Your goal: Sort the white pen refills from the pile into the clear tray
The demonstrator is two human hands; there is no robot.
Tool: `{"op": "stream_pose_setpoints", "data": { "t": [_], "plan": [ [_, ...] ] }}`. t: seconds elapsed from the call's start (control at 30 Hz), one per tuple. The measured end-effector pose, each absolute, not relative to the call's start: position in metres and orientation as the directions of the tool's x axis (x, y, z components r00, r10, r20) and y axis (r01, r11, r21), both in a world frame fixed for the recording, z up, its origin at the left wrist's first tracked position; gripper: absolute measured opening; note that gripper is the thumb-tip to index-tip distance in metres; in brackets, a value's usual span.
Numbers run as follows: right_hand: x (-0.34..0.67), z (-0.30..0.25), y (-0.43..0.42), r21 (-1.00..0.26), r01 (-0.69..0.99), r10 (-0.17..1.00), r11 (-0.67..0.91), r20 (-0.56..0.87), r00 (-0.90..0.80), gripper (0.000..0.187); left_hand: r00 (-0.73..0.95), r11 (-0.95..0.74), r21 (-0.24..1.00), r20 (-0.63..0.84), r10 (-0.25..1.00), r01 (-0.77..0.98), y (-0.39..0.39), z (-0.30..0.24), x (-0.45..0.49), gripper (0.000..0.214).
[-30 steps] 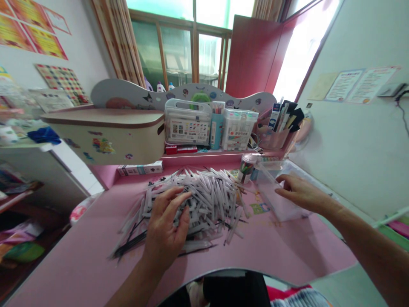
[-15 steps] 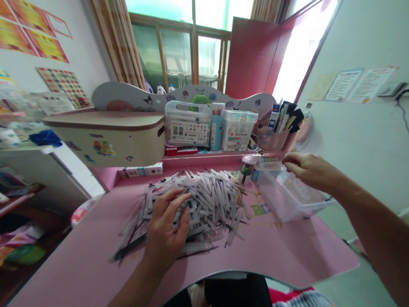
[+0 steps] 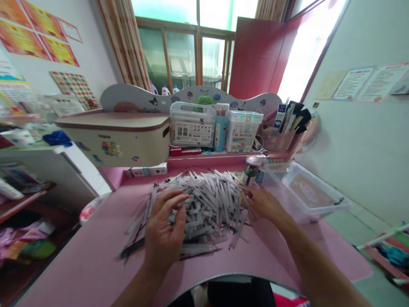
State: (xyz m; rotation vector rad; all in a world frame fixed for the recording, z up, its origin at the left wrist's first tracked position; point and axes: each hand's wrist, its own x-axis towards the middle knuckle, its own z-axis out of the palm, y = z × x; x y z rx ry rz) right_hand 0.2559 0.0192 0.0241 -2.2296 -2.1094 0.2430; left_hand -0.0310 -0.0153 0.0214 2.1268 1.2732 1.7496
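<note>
A large heap of slim whitish, translucent pens (image 3: 207, 209), some with dark tips, lies on the pink desk. My left hand (image 3: 166, 228) rests over the heap's left side, its fingers bent and the thumb standing apart, with nothing plainly held. At the right edge of the heap is my right hand (image 3: 265, 204), fingertips down among the pens; they are blurred and partly hidden, so a grip cannot be made out. To the right of that hand stands a clear plastic bin (image 3: 311, 209).
Behind the heap stands a lidded jar (image 3: 251, 170) of colored pens. On the shelf are a marker case (image 3: 191, 128), a blue pencil tube (image 3: 220, 134), another marker box (image 3: 244, 132) and a pink pen holder (image 3: 276, 140). A cream lidded box (image 3: 121, 140) overhangs the desk's left.
My right hand has moved from above the clear bin leftward and down to the heap's right edge. My left hand stays over the heap. The view has shifted slightly.
</note>
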Motion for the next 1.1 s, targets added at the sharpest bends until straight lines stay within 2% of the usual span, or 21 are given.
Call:
{"op": "stream_pose_setpoints", "data": {
  "t": [0.17, 0.3, 0.43, 0.63, 0.7, 0.77, 0.83, 0.9, 0.97, 1.03, 1.1],
  "plan": [
    [0.258, 0.007, 0.023, -0.154, 0.986, 0.995, -0.069, -0.082, 0.057, 0.04, -0.112, -0.624, 0.645, 0.729, 0.675, 0.441, -0.014, 0.022, -0.032, 0.021],
    [0.261, -0.005, 0.024, -0.102, 0.989, 0.989, -0.107, -0.117, 0.095, 0.04, -0.096, -0.637, 0.634, 0.738, 0.668, 0.44, -0.015, 0.021, -0.032, 0.021],
    [0.267, -0.008, 0.022, -0.118, 0.987, 0.988, -0.112, -0.124, 0.097, 0.044, -0.093, -0.641, 0.613, 0.752, 0.652, 0.462, -0.015, 0.021, -0.031, 0.022],
    [0.273, -0.005, 0.022, -0.174, 0.972, 0.986, -0.159, -0.076, 0.147, 0.029, -0.096, -0.639, 0.622, 0.746, 0.659, 0.452, -0.014, 0.021, -0.031, 0.022],
    [0.273, -0.003, 0.021, -0.278, 0.953, 0.993, -0.12, -0.021, 0.118, 0.027, -0.085, -0.643, 0.631, 0.739, 0.668, 0.434, -0.015, 0.021, -0.03, 0.022],
    [0.27, 0.001, 0.018, -0.501, 0.864, 0.999, -0.044, -0.008, 0.046, 0.029, -0.057, -0.651, 0.634, 0.733, 0.678, 0.417, -0.017, 0.021, -0.03, 0.023],
    [0.263, 0.007, 0.014, -0.766, 0.643, 0.997, -0.03, -0.069, -0.036, 0.029, -0.018, -0.651, 0.651, 0.713, 0.701, 0.39, -0.019, 0.02, -0.029, 0.021],
    [0.253, 0.015, 0.009, -0.92, 0.388, 0.987, -0.058, -0.111, -0.115, 0.03, 0.004, -0.62, 0.706, 0.659, 0.752, 0.341, -0.02, 0.02, -0.027, 0.018],
    [0.239, 0.026, 0.003, -0.969, 0.245, 0.983, 0.005, -0.04, -0.18, 0.031, 0.019, -0.537, 0.806, 0.55, 0.835, 0.25, -0.02, 0.019, -0.025, 0.017],
    [0.223, 0.039, -0.002, -0.971, 0.206, 0.964, 0.12, 0.065, -0.257, 0.031, 0.075, -0.401, 0.91, 0.395, 0.915, 0.101, -0.019, 0.021, -0.023, 0.025],
    [0.204, 0.051, -0.007, -0.962, 0.204, 0.931, 0.182, 0.102, -0.35, 0.03, 0.186, -0.243, 0.966, 0.256, 0.949, -0.09, -0.017, 0.022, -0.022, 0.039]
  ]
}}
